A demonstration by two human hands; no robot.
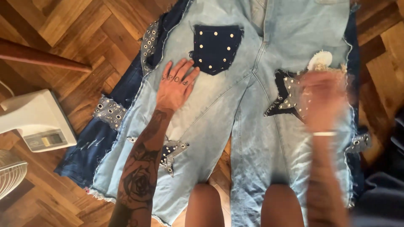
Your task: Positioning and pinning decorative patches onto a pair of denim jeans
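The left hand lay flat and open, gripping nothing, on the pale blue denim garment spread over the wooden floor, while the blurred right hand (grip impossible to tell) swept the studded dark star patch, which could snag.

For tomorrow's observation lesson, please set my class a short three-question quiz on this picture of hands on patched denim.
1. True or false: the left hand lies flat on the pale jeans.
2. Which patch is nearest the right hand? A the dark square pocket; B the dark studded star; C the lower star.
3. What does the wooden floor hold at the far left?

Key: 1 true. 2 B. 3 A white fan base.
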